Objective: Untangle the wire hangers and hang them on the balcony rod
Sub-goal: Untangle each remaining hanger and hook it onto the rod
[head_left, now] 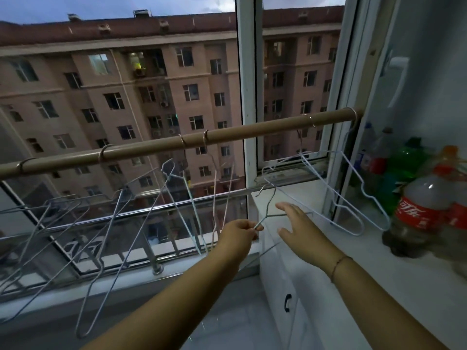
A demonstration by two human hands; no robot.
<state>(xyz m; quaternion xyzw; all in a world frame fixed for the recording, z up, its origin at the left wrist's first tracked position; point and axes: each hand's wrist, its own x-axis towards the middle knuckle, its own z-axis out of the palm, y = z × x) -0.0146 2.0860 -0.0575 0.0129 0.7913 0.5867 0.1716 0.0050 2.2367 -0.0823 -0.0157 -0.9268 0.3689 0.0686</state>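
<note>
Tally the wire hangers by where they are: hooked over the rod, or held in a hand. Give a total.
Hooked hangers on the rod: 6 (the rightmost, at the rod's end, is hard to make out)
Held hanger pinched in the left hand: 1
Total: 7

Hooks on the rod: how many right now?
6 hooks on the rod: far left, left of centre, two close together mid-rod, right part, right end. Tangled wires below may hide more.
</note>
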